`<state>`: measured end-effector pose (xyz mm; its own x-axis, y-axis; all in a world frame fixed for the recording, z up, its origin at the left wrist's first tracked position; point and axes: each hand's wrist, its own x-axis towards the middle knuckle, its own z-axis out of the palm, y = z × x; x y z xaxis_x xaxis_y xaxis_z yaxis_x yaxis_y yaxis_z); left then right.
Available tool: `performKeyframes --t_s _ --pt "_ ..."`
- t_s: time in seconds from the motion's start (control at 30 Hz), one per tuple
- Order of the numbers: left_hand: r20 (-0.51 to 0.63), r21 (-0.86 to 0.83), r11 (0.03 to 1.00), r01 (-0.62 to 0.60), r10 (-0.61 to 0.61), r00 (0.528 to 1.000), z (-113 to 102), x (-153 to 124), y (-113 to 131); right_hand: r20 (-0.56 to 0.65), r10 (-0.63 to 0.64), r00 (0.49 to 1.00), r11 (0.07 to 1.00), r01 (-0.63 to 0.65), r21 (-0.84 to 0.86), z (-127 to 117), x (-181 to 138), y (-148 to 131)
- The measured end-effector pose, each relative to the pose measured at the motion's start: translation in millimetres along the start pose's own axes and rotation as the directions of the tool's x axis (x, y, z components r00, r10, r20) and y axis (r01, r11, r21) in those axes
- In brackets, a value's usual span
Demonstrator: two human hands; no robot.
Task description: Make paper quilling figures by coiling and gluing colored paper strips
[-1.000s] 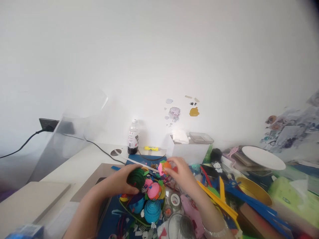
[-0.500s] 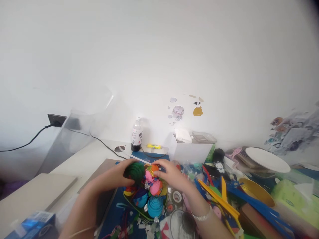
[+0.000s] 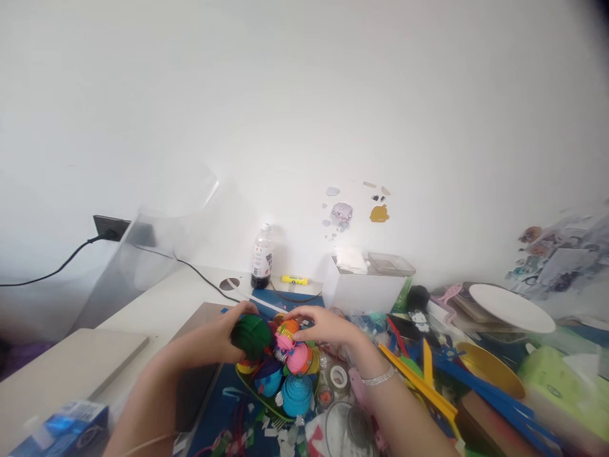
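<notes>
My left hand [image 3: 221, 339] is curved around a green coiled-paper dome [image 3: 250, 336], thumb below and fingers over its top. The thumb and fingers of my right hand [image 3: 326, 325] close on the side of an orange and pink coiled-paper figure [image 3: 285, 337], just right of the dome. A pink coil [image 3: 299, 359] lies below that figure. Nearer me are a light blue ridged coil [image 3: 297, 395] and a dark blue one [image 3: 268, 379]. These pieces sit together on a green-rimmed base [image 3: 259, 401], mostly hidden under them.
A dark-liquid bottle [image 3: 262, 259] and a yellow glue stick [image 3: 295, 279] stand or lie by the wall. A white box [image 3: 364, 293] is behind my right hand. Tape rolls [image 3: 339, 377], yellow strips [image 3: 419, 384], blue strips [image 3: 495, 397] and paper scraps [image 3: 285, 438] crowd the right and front.
My left hand has shifted slightly left with the green dome, which now shows more of its surface. My right hand stays at the orange and pink figure, nearly in place.
</notes>
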<state>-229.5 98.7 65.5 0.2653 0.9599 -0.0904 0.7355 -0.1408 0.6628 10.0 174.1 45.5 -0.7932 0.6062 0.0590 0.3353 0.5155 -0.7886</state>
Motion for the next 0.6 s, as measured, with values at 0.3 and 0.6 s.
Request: performKeyframes --t_s 0.3,0.6 --pt "0.032 -0.088 0.995 -0.056 0.059 0.998 -2.6 -0.7 -3.0 0.065 0.006 0.998 0.999 -0.009 0.043 2.0 6.2 6.2" --pt "0.044 -0.103 0.995 -0.014 0.019 0.999 -0.5 1.2 2.8 0.032 0.009 0.999 0.998 -0.011 0.056 1.4 0.9 3.3"
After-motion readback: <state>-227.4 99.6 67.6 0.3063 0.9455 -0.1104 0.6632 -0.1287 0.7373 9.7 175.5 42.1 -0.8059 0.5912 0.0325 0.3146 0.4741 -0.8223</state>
